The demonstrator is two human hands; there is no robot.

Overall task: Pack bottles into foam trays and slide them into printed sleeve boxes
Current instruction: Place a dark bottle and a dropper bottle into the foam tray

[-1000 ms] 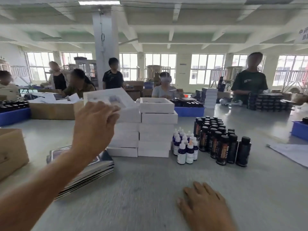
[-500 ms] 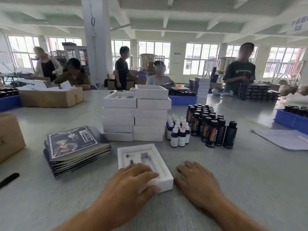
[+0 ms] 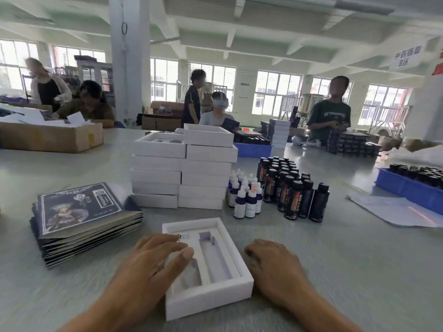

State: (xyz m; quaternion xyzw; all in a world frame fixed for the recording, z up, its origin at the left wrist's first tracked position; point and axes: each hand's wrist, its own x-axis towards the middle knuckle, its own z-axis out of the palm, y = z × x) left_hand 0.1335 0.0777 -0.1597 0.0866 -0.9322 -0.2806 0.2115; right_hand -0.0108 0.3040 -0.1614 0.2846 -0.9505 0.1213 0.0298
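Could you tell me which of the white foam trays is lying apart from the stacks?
The foam tray between the left hand and right hand; it lies alone, empty, on the table nearest the person.

White foam tray up front, its cut-outs showing a pale lilac tint. Behind it, two stacks of plain white trays. To the left, a pile of printed sleeves: dark navy, thin white border, a pale portrait figure and white lettering on the top one. Dropper bottles are purple with white caps and white labels. Tall bottles are black, black caps, orange-toned labels. Pale grey worktop. Blue bin at right, brown cardboard box at left.
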